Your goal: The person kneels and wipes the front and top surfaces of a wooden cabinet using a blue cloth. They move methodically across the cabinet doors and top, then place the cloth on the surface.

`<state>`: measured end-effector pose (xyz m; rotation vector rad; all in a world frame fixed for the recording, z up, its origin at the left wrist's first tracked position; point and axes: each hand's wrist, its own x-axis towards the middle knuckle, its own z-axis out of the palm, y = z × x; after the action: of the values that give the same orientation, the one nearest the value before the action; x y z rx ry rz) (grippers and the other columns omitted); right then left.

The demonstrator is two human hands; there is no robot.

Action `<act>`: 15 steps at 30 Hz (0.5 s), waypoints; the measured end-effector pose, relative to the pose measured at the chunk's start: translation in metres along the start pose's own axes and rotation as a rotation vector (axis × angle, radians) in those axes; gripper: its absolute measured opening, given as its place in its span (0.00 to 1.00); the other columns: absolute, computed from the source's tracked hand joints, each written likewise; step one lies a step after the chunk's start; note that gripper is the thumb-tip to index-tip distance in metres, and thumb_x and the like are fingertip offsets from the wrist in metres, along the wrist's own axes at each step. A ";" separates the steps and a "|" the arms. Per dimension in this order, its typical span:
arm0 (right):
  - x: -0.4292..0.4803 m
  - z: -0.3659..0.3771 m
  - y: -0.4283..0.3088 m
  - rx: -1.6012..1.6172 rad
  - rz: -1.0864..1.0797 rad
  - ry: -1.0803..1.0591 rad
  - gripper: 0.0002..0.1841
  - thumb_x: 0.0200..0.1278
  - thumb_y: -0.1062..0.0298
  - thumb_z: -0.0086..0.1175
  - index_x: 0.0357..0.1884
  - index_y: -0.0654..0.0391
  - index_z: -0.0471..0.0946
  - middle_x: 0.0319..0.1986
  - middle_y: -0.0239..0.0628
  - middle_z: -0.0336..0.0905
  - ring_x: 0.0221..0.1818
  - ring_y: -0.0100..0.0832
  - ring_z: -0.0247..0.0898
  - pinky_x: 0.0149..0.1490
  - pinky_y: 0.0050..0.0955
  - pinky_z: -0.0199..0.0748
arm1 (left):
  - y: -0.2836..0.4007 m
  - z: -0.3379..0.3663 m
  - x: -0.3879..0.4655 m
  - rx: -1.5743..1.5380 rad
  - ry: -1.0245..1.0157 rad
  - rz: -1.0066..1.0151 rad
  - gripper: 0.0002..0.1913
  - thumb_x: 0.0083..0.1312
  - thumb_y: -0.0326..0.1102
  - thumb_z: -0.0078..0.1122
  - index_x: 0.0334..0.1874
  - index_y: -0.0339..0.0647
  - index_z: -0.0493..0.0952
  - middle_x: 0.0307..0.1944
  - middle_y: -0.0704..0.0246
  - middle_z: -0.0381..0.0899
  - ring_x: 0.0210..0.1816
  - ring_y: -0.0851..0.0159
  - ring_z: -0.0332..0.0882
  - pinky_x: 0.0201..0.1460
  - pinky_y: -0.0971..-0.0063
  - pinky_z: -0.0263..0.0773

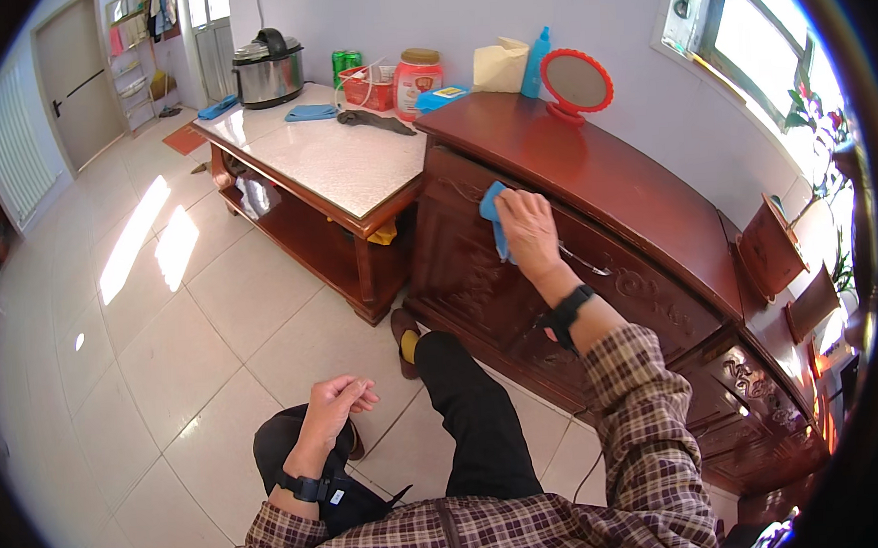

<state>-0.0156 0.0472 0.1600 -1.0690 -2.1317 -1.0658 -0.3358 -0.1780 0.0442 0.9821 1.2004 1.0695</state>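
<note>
My right hand [529,226] holds a blue cloth [492,205] against the carved front of a dark red wooden cabinet [452,244], just left of a metal handle [585,259]. Empty and loosely curled, my left hand [334,403] hovers over my knee, touching nothing. On the cabinet top stand a red-framed round mirror [577,80], a blue spray bottle [537,62] and a stack of cream paper towels [500,66]. A folded blue cloth [311,113] and a dark cloth [375,122] lie on the adjoining low table [316,162].
An electric pressure cooker [268,72], a red basket [368,90], green cans [345,61], a large jar [417,84] and a blue packet [442,97] stand along the table's back. Plant pots [772,248] sit by the window at right. The table corner [364,229] juts out near my foot.
</note>
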 end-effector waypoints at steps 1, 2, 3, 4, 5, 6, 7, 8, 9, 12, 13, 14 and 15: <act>0.001 0.011 -0.003 -0.030 0.014 -0.042 0.13 0.52 0.71 0.53 0.41 0.59 0.75 0.42 0.35 0.68 0.46 0.35 0.67 0.53 0.34 0.66 | 0.000 0.002 0.001 0.014 -0.004 -0.009 0.14 0.71 0.38 0.54 0.43 0.32 0.82 0.32 0.65 0.85 0.31 0.73 0.79 0.39 0.81 0.71; 0.000 0.021 -0.005 -0.070 0.029 -0.018 0.13 0.52 0.71 0.53 0.42 0.59 0.76 0.43 0.35 0.69 0.46 0.34 0.66 0.53 0.32 0.66 | 0.000 0.004 0.002 0.006 -0.008 -0.011 0.14 0.71 0.38 0.54 0.43 0.32 0.82 0.32 0.65 0.85 0.31 0.73 0.79 0.38 0.81 0.71; -0.004 0.026 -0.006 -0.083 0.034 -0.017 0.13 0.52 0.71 0.52 0.41 0.59 0.76 0.43 0.35 0.69 0.47 0.34 0.66 0.52 0.32 0.66 | 0.000 0.006 0.002 0.007 -0.006 -0.017 0.14 0.71 0.38 0.54 0.43 0.32 0.82 0.32 0.65 0.85 0.31 0.73 0.79 0.38 0.81 0.71; -0.008 0.030 -0.007 -0.101 0.044 -0.025 0.13 0.53 0.71 0.52 0.41 0.59 0.76 0.43 0.35 0.69 0.47 0.34 0.66 0.52 0.32 0.66 | 0.001 0.006 0.002 0.008 -0.001 -0.020 0.14 0.71 0.38 0.54 0.43 0.32 0.82 0.32 0.65 0.85 0.31 0.73 0.79 0.38 0.81 0.71; -0.013 0.032 -0.008 -0.120 0.051 -0.031 0.12 0.53 0.71 0.52 0.41 0.59 0.76 0.43 0.35 0.69 0.47 0.34 0.66 0.52 0.32 0.66 | 0.002 0.006 0.002 0.012 0.000 -0.019 0.14 0.71 0.38 0.54 0.43 0.32 0.82 0.32 0.65 0.85 0.31 0.72 0.80 0.38 0.81 0.72; -0.021 0.031 -0.008 -0.139 0.018 -0.028 0.12 0.53 0.71 0.53 0.41 0.60 0.76 0.43 0.35 0.69 0.48 0.34 0.66 0.51 0.32 0.66 | 0.002 0.006 0.001 0.015 0.002 -0.018 0.14 0.72 0.38 0.54 0.43 0.32 0.81 0.32 0.65 0.84 0.31 0.71 0.80 0.38 0.81 0.73; -0.028 0.029 -0.008 -0.105 0.031 -0.074 0.12 0.53 0.71 0.53 0.41 0.60 0.76 0.44 0.35 0.69 0.48 0.34 0.66 0.51 0.32 0.66 | 0.002 0.006 0.000 0.017 0.005 -0.014 0.14 0.72 0.38 0.53 0.42 0.32 0.81 0.31 0.64 0.84 0.31 0.70 0.81 0.38 0.81 0.73; -0.035 0.025 -0.009 -0.071 0.041 -0.119 0.13 0.53 0.71 0.52 0.42 0.60 0.76 0.44 0.36 0.69 0.49 0.35 0.66 0.51 0.32 0.66 | 0.002 0.006 0.000 0.014 0.006 -0.012 0.14 0.72 0.38 0.53 0.42 0.32 0.81 0.31 0.64 0.84 0.31 0.70 0.81 0.38 0.81 0.73; -0.041 0.020 -0.009 -0.037 0.048 -0.164 0.13 0.53 0.71 0.52 0.42 0.61 0.76 0.45 0.36 0.69 0.49 0.35 0.66 0.51 0.31 0.66 | 0.001 0.006 0.000 0.007 0.009 -0.008 0.14 0.72 0.38 0.53 0.42 0.32 0.81 0.31 0.64 0.84 0.31 0.70 0.81 0.38 0.81 0.73; -0.057 -0.008 -0.003 0.178 0.157 -0.150 0.15 0.50 0.77 0.51 0.43 0.60 0.77 0.45 0.37 0.71 0.50 0.38 0.67 0.52 0.34 0.66 | 0.000 0.004 -0.001 0.018 0.008 0.001 0.14 0.72 0.39 0.54 0.42 0.32 0.81 0.31 0.65 0.84 0.31 0.70 0.81 0.37 0.81 0.73; -0.062 -0.021 0.002 0.237 0.179 -0.111 0.15 0.49 0.78 0.51 0.43 0.59 0.77 0.45 0.37 0.71 0.50 0.39 0.67 0.52 0.34 0.66 | 0.000 0.003 0.000 0.025 0.006 0.003 0.14 0.72 0.39 0.54 0.42 0.32 0.81 0.31 0.65 0.84 0.31 0.71 0.81 0.37 0.81 0.73; -0.066 -0.036 0.008 0.257 0.222 -0.070 0.17 0.49 0.80 0.52 0.44 0.60 0.77 0.46 0.38 0.73 0.50 0.40 0.68 0.52 0.35 0.66 | 0.000 0.003 0.000 0.027 0.007 0.006 0.14 0.72 0.39 0.54 0.42 0.32 0.81 0.31 0.65 0.84 0.31 0.71 0.81 0.37 0.81 0.73; -0.072 -0.051 0.016 0.279 0.262 -0.035 0.19 0.48 0.82 0.52 0.46 0.60 0.78 0.47 0.39 0.74 0.50 0.41 0.70 0.53 0.36 0.66 | -0.001 0.003 0.000 0.029 0.008 0.007 0.14 0.72 0.39 0.53 0.42 0.33 0.81 0.31 0.64 0.84 0.31 0.71 0.81 0.37 0.81 0.73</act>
<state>0.0421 -0.0187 0.1423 -1.1942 -2.0238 -0.6130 -0.3330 -0.1783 0.0440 1.0057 1.2229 1.0650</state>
